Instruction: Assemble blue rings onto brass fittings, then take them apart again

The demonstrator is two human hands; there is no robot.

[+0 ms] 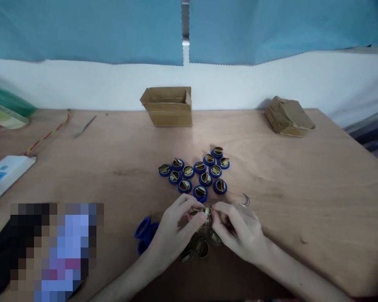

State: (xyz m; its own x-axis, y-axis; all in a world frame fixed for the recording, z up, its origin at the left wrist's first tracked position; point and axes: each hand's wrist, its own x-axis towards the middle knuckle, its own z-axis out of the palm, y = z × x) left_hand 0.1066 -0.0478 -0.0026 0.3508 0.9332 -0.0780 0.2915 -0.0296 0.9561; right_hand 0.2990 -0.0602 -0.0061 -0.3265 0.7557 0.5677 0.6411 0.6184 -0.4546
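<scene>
Brass-coloured metal is catching a little light between two bare hands working low over the wooden table (113,142). From where I'm standing, the left hand (183,220) is pinching a small round metal piece (207,214) between thumb and fingers, and the right hand (239,226) is closing its fingertips on the same piece from the other side. Fingers are hiding much of it, so I'm not making out its exact shape.

Beneath the hands, more loose metal discs (201,247) are lying on the wood, partly in shadow. Blue rings (143,227) are sitting in a small heap just beside the left forearm. Beyond the fingertips, a cluster of blue-rimmed pin-backs (206,179) is spreading across the table, their brassy pins facing up. A few thin curved strips (245,200) are resting near the right hand, on its far side.

Farther back, an open cardboard box (168,115) is standing by the white wall (227,84), and a crumpled carton (290,117) is sitting well apart from it, to the right. Blue cloth (88,29) is hanging above them.
</scene>
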